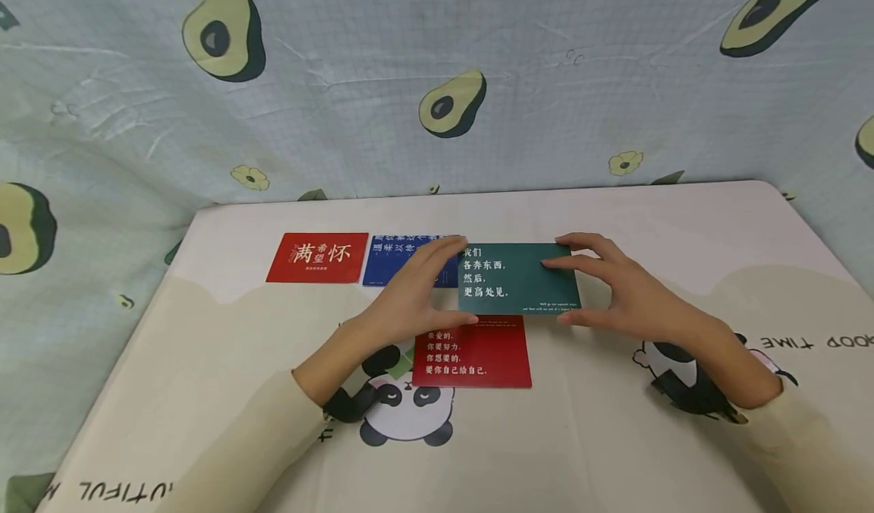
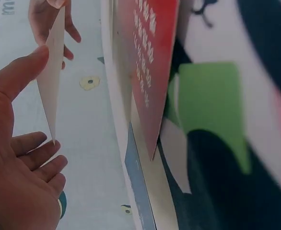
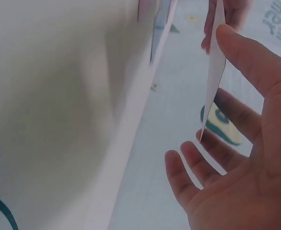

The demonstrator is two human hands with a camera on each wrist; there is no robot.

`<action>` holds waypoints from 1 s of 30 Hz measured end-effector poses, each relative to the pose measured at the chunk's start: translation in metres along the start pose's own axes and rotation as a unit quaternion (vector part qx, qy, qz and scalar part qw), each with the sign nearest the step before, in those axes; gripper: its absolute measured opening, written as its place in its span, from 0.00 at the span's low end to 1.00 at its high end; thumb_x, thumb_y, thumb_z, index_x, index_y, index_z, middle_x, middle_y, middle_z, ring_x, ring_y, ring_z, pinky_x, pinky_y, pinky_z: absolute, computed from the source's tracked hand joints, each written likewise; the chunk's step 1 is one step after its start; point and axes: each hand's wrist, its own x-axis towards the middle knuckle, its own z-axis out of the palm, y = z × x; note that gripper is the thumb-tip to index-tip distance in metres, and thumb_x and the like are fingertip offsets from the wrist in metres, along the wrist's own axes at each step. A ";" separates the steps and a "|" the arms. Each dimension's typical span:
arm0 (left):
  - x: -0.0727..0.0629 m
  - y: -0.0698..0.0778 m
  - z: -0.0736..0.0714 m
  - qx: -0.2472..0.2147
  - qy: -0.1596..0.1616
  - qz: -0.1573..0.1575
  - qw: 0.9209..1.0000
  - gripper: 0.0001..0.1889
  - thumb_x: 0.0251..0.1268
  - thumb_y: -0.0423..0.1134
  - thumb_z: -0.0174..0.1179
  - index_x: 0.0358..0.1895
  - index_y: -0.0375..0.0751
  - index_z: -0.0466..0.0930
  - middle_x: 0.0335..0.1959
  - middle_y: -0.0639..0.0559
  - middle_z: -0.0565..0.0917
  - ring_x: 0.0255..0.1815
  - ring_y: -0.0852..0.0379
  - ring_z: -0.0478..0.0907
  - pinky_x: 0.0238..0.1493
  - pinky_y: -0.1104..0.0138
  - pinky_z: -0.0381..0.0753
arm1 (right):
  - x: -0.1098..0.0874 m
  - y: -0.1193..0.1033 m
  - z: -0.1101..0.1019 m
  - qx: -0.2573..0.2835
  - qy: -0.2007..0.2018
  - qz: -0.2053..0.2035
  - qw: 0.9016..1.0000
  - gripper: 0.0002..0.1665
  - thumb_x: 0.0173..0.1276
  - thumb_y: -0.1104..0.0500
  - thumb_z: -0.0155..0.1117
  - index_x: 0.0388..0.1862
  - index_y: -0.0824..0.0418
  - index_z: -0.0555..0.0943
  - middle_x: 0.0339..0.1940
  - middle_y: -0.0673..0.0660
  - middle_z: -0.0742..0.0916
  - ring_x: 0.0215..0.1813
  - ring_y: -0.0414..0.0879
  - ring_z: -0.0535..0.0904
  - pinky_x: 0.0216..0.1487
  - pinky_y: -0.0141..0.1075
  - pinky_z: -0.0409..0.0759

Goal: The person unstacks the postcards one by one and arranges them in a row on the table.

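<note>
A dark green card (image 1: 526,274) with white lettering is held up off the table between both hands, printed side up. My left hand (image 1: 406,293) pinches its left end, thumb on the near edge and fingers at the far edge. The right hand (image 1: 624,289) grips the right end the same way, its index finger lying over the printed face. From the left wrist the card's pale underside (image 2: 53,72) shows, nearly edge-on; the right wrist view has a similar thin sliver of the card (image 3: 214,72). Below it, a red card (image 1: 505,357) lies on the table, its far edge hidden.
Behind the left hand lies a blue card (image 1: 385,264), partly covered by that hand and the green card. Another red card (image 1: 317,258) sits to its left. Panda prints mark the pale tabletop (image 1: 601,452); an avocado-patterned cloth (image 1: 341,118) hangs behind.
</note>
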 end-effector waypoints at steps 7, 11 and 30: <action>0.022 -0.004 0.004 0.028 -0.005 -0.010 1.000 0.48 0.46 0.48 0.74 0.71 0.39 0.60 0.71 0.44 0.61 0.72 0.49 0.54 0.68 0.52 0.61 | 0.005 0.015 -0.004 -0.002 0.002 0.032 0.999 0.38 0.51 0.52 0.78 0.63 0.51 0.76 0.69 0.55 0.66 0.69 0.55 0.57 0.55 0.58 0.74; 0.031 -0.007 0.006 0.047 -0.016 -0.026 0.998 0.48 0.46 0.49 0.74 0.72 0.40 0.60 0.72 0.44 0.61 0.73 0.49 0.52 0.69 0.52 0.57 | 0.010 0.023 -0.005 -0.002 -0.001 0.043 0.999 0.38 0.51 0.52 0.78 0.62 0.51 0.76 0.69 0.55 0.66 0.69 0.55 0.57 0.58 0.59 0.70; 0.051 -0.026 0.014 0.096 -0.057 -0.080 0.991 0.47 0.47 0.56 0.72 0.71 0.44 0.63 0.70 0.48 0.65 0.74 0.50 0.51 0.73 0.55 0.47 | 0.032 0.048 0.003 0.006 -0.056 0.082 0.995 0.39 0.53 0.46 0.76 0.64 0.54 0.75 0.70 0.59 0.65 0.70 0.59 0.53 0.63 0.63 0.61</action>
